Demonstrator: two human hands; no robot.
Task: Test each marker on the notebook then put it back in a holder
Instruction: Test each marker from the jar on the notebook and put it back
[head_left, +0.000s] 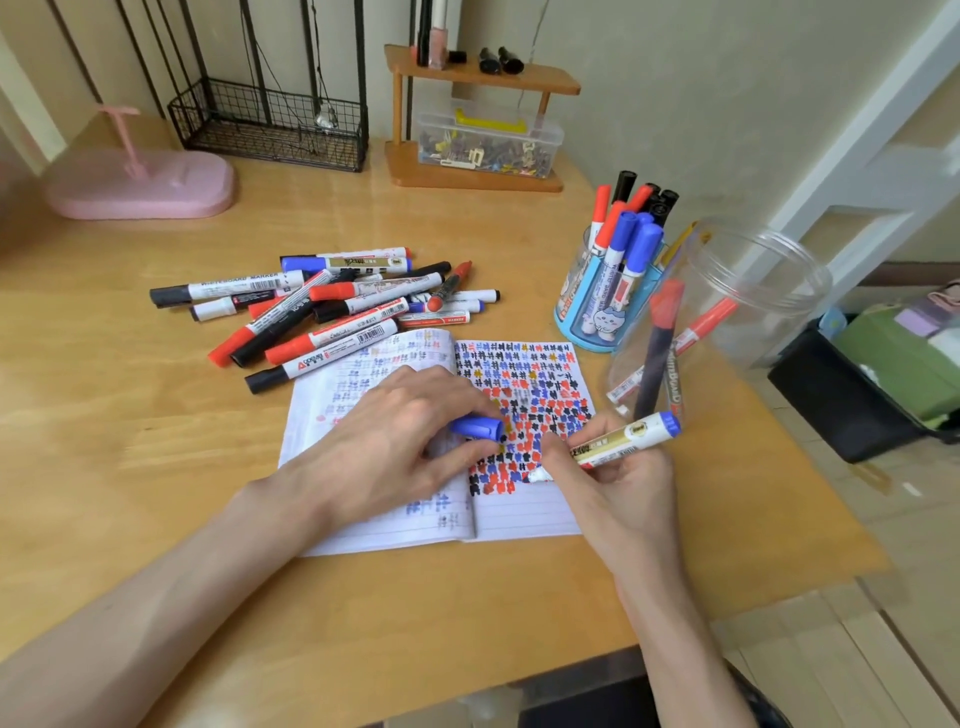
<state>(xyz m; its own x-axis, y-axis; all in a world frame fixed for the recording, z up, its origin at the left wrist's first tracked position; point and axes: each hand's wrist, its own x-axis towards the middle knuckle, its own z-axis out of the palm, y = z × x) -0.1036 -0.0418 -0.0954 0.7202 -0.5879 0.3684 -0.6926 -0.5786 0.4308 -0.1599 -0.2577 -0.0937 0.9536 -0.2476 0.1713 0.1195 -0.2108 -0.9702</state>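
Note:
An open notebook (514, 509) lies on the desk, its right page crowded with blue, red and black marks. My right hand (618, 478) grips a blue marker (628, 439) with a white and gold barrel, its tip on the right page. My left hand (395, 441) rests on the left page and pinches the blue cap (478, 428). A pile of several capped markers (332, 312) lies behind the notebook. A blue holder (592, 306) with several markers stands at the right. Next to it a clear jar (727, 312) holds a few markers.
A wooden shelf (478, 78) with a clear box of clips (488, 145) stands at the back. A black wire basket (270, 124) and a pink stand (140, 182) sit at the back left. The desk's right edge drops off beside a black bin (857, 395).

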